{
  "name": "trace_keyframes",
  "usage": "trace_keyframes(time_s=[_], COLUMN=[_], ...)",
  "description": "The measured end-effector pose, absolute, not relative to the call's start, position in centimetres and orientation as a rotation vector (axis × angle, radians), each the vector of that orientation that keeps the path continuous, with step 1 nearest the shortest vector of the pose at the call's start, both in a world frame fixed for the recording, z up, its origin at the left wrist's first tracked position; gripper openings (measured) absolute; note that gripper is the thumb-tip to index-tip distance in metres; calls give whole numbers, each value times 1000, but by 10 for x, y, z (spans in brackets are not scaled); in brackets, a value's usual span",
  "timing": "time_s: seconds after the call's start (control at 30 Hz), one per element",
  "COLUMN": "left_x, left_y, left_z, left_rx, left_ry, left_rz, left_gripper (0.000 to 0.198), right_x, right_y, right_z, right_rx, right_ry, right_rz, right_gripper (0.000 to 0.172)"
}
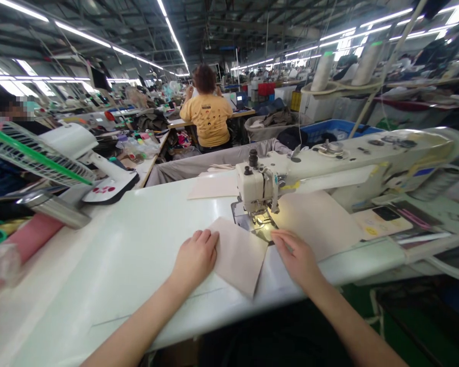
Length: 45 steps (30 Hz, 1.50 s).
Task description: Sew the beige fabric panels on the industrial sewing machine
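A pale pink fabric panel (240, 255) lies on the table just in front of the sewing machine (257, 186), its far right corner close to the lit presser foot (263, 218). My left hand (197, 252) is closed on the panel's left edge, fingers curled. Beside the panel's right corner, my right hand (295, 256) has its fingertips drawn together near the needle plate; whatever they pinch is too small to make out. A larger pale panel (317, 224) lies under the machine arm, to the right of that hand. Behind the machine head rests another pale piece (212, 186).
A white fan (71, 142) and a steel flask (57, 208) stand at the left. Right of the machine are a phone (386, 213) and pink scissors-like handles (413, 216). Thread cones (323, 71) rise behind. A person in a yellow shirt (207, 120) sits ahead, facing away.
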State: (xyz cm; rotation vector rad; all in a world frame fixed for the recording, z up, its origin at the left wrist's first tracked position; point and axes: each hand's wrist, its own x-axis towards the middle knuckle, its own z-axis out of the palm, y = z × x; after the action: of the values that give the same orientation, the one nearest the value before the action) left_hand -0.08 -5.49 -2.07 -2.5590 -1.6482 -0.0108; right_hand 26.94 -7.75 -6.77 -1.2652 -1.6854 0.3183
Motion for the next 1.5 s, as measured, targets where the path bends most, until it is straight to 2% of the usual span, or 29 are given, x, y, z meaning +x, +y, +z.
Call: trace_keyframes(time_s=[0.13,0.27,0.37,0.53,0.73,0.83,0.9,1.0,1.07,1.5], left_x=[8,7,5,7,12,21,29,39,41,40], left_y=[-72,-79,-79,-79,-83,-78,-70,-54,-44,-24], left_z=[-13,-19,-23,-25,-19,-14,-16,-28,-38,-45], left_rx=[-2543,-2554,-2576,-2544,-2453,-2422,-2497,-2826,-3002,-3087], left_ry=[-1628,-1699,-1729,-1761,-1831,-1830,-1701,-1312,-1141,-1141], left_rz=[257,276,256,235,319,309,145,-118,-168,-169], left_gripper=[53,54,55,54,54,44,36,44,49,54], right_x=[239,199,184,195,235,249,254,258,259,259], right_y=[-90,-107,-119,-129,-121,-114,-108,-99,-93,-77], right_z=[-39,-24,-39,-74,-79,-77,-76,-77,-79,-76], right_rx=[-1182,-944,-907,-1116,-1255,-1231,-1201,-1181,-1186,-1247], right_ry=[-1850,-2231,-2329,-2304,-2249,-2245,-2239,-2233,-2235,-2160], right_rz=[270,342,307,166,109,124,137,155,170,203], right_gripper=[27,34,46,59,46,40,38,37,37,36])
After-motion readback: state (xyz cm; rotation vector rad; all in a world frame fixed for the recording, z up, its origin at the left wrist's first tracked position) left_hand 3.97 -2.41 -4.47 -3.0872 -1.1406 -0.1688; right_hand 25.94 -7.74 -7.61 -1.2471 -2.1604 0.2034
